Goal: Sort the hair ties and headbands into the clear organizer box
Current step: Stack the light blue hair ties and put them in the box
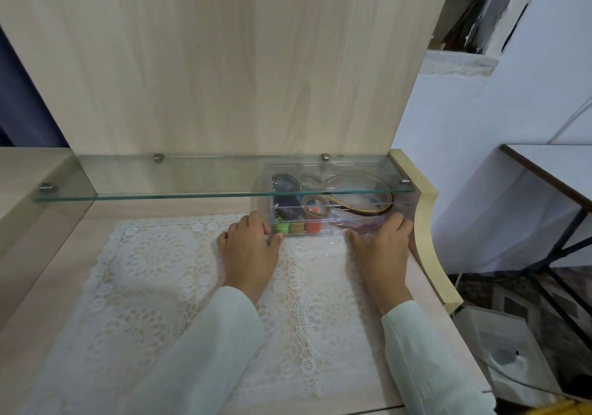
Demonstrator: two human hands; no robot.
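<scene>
The clear organizer box shows green hair ties, yellow hair ties, orange-red hair ties, a dark blue scrunchie and tan headbands, while the lace mat is white with round floral motifs and the desk pale wood-grain.

We see two bare hands here, the left hand and the right hand, each at the end of a long, loose sleeve. The left sleeve is pale mint-white cloth, softly folded, with a plain cuff. The right sleeve matches it, and a crease or seam runs along it. At its cuff we catch a thin glint, perhaps a bangle.
</scene>
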